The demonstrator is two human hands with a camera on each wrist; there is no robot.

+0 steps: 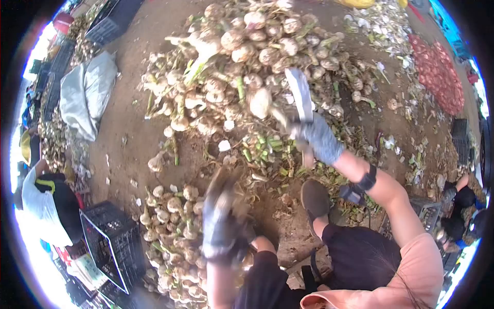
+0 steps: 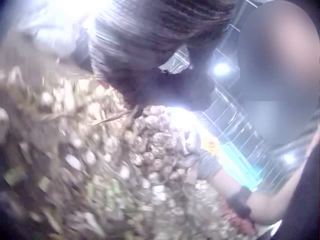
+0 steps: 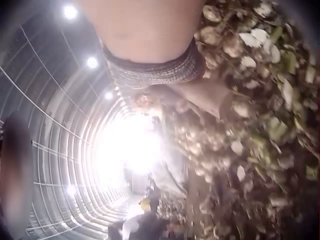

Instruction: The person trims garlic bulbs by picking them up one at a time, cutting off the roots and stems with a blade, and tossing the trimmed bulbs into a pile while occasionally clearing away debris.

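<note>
My right hand point(image 1: 321, 141), in a grey glove, grips a knife by its wooden handle point(image 1: 307, 157). Its broad pale blade point(image 1: 300, 95) points up and away over the garlic heap. A garlic bulb point(image 1: 260, 103) with a thick stem shows just left of the blade, the stem reaching toward my right fingers. My left hand point(image 1: 218, 229), also gloved, is blurred by motion above the nearer pile of garlic bulbs point(image 1: 170, 216). Whether its fingers hold anything I cannot tell. In the left wrist view its dark glove point(image 2: 160, 50) fills the top.
Stemmed garlic point(image 1: 216, 87) is heaped ahead, with cut green stalks point(image 1: 265, 147) before my feet. A black crate point(image 1: 110, 247) stands at left, a pale sack point(image 1: 88, 92) beyond it. Red net sacks point(image 1: 436, 74) lie at right. Other people work at both sides.
</note>
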